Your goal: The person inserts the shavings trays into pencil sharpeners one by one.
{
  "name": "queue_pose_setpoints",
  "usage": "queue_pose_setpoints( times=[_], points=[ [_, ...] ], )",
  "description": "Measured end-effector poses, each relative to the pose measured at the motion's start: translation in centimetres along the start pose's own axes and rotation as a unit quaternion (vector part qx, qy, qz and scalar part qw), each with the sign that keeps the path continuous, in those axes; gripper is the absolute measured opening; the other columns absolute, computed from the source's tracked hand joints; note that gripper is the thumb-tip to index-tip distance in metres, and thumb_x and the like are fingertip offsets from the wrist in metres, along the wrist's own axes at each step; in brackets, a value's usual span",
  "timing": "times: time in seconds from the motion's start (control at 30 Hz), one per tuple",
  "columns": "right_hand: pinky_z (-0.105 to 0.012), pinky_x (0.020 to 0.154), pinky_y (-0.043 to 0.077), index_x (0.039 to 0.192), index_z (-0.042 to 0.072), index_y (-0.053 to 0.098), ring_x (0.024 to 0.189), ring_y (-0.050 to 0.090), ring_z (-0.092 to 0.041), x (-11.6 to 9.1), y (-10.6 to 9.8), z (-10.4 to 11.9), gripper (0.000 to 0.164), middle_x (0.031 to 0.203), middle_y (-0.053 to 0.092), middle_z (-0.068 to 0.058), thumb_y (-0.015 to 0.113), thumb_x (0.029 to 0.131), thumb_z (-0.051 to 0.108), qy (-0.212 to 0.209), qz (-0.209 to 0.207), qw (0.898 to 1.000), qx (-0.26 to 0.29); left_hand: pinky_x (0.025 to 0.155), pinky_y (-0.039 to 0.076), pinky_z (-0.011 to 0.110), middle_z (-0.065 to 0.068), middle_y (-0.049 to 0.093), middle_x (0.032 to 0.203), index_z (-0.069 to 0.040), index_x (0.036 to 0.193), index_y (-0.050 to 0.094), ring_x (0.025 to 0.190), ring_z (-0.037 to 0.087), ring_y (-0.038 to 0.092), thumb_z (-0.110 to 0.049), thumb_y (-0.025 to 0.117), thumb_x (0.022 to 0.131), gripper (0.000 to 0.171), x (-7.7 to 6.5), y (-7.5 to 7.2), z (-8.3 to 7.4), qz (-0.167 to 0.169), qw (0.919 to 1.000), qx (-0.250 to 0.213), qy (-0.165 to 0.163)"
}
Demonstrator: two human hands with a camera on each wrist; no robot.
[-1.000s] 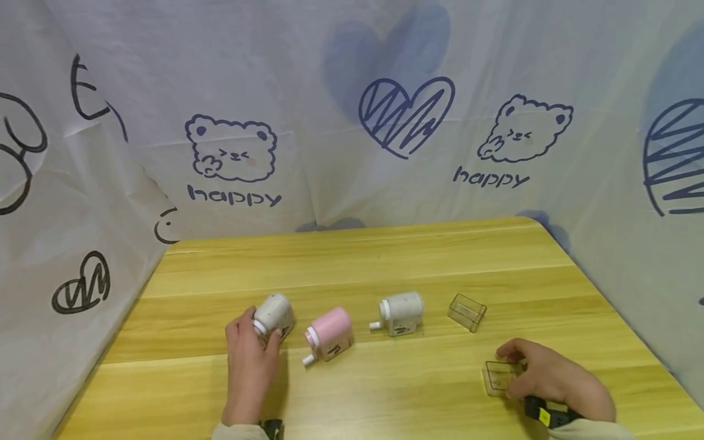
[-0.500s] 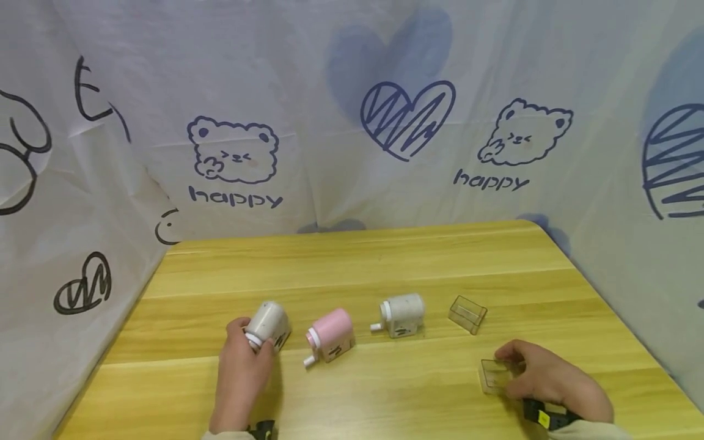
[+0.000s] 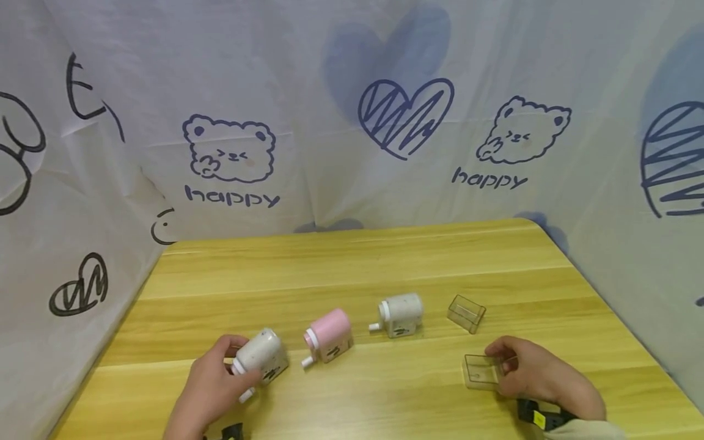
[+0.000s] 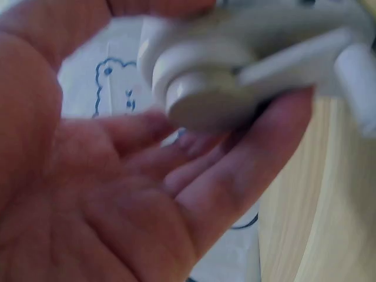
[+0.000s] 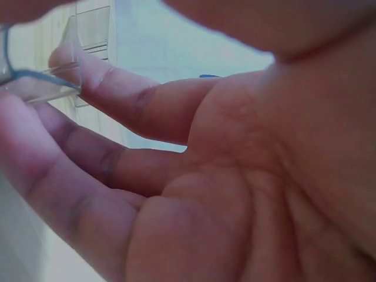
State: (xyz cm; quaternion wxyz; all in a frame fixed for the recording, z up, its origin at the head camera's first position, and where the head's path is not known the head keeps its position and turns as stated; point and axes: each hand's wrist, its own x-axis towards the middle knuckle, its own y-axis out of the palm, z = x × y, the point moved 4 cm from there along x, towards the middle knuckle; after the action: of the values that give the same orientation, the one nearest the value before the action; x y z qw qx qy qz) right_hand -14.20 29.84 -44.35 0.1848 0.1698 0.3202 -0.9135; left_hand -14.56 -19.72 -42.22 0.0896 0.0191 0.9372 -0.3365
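My left hand [image 3: 211, 385] grips a speckled grey-white crank pencil sharpener [image 3: 263, 351], thumb on its near side and fingers round the far side. Its white crank handle [image 4: 299, 61] points toward me, blurred in the left wrist view. On the right, my right hand [image 3: 541, 373] pinches a small clear plastic box [image 3: 475, 371] by its right end, thumb in front and fingers behind. Only a corner of that clear box [image 5: 44, 85] shows in the right wrist view. A pink crank sharpener [image 3: 332, 329] stands just right of the left hand's sharpener.
Another speckled grey-white sharpener [image 3: 406, 310] stands mid-table, its crank to the left. A second clear box [image 3: 466, 313] lies behind the right hand. The wood-patterned table [image 3: 352, 263] meets a printed white cloth [image 3: 319, 122] at the back and sides.
My left hand has brought its sharpener nearer and to the left, away from the pink one, and its crank now shows. My right hand has shifted the clear box slightly left.
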Motion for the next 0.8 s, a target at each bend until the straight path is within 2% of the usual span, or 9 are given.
queue_pose_setpoints(
  times=[0.17, 0.37, 0.5, 0.6, 0.8],
  points=[
    [-0.036, 0.069, 0.042, 0.118, -0.001, 0.054, 0.084, 0.045, -0.024, -0.1, 0.1, 0.3, 0.050, 0.091, 0.052, -0.009, 0.070, 0.072, 0.005, -0.011, -0.004, 1.000, -0.019, 0.061, 0.051, 0.033, 0.008, 0.058, 0.110, -0.010, 0.118, 0.055, 0.080, 0.019, 0.059, -0.015, 0.077, 0.071, 0.053, -0.4, -0.1, 0.3, 0.036, 0.9993, -0.013, 0.001],
    [-0.035, 0.073, 0.045, 0.117, 0.002, 0.058, 0.086, 0.048, -0.021, 0.0, 0.2, 0.9, 0.048, 0.094, 0.057, -0.005, 0.070, 0.072, 0.010, -0.030, -0.045, 0.997, -0.057, 0.062, 0.050, 0.034, 0.005, 0.059, 0.104, -0.010, 0.114, 0.057, 0.077, 0.020, 0.059, -0.012, 0.077, 0.070, 0.049, -0.6, 0.3, 0.2, 0.086, 0.9950, -0.036, 0.036],
    [-0.033, 0.074, 0.046, 0.115, 0.005, 0.060, 0.086, 0.049, -0.020, 0.3, 0.3, 1.3, 0.047, 0.093, 0.058, -0.004, 0.071, 0.070, 0.011, -0.044, -0.071, 0.994, -0.072, 0.063, 0.051, 0.035, 0.008, 0.059, 0.106, -0.009, 0.112, 0.057, 0.080, 0.022, 0.061, -0.012, 0.076, 0.071, 0.045, -0.9, 0.5, 0.0, 0.131, 0.9878, -0.059, 0.059],
    [-0.032, 0.073, 0.046, 0.115, 0.003, 0.060, 0.086, 0.049, -0.020, 0.4, 0.5, 1.7, 0.049, 0.092, 0.057, -0.004, 0.073, 0.069, 0.012, -0.055, -0.071, 0.994, -0.065, 0.062, 0.052, 0.036, 0.011, 0.058, 0.107, -0.008, 0.113, 0.057, 0.081, 0.024, 0.060, -0.010, 0.075, 0.073, 0.044, -1.1, 0.7, -0.2, 0.164, 0.9811, -0.073, 0.071],
    [-0.029, 0.069, 0.045, 0.115, -0.001, 0.058, 0.081, 0.048, -0.020, 0.6, 1.1, 2.4, 0.052, 0.086, 0.055, -0.005, 0.076, 0.068, 0.011, -0.082, -0.062, 0.994, -0.045, 0.063, 0.052, 0.036, 0.010, 0.059, 0.108, -0.009, 0.115, 0.057, 0.081, 0.025, 0.059, -0.009, 0.076, 0.073, 0.046, -1.0, 1.4, -0.7, 0.192, 0.9723, -0.087, 0.100]
  ],
)
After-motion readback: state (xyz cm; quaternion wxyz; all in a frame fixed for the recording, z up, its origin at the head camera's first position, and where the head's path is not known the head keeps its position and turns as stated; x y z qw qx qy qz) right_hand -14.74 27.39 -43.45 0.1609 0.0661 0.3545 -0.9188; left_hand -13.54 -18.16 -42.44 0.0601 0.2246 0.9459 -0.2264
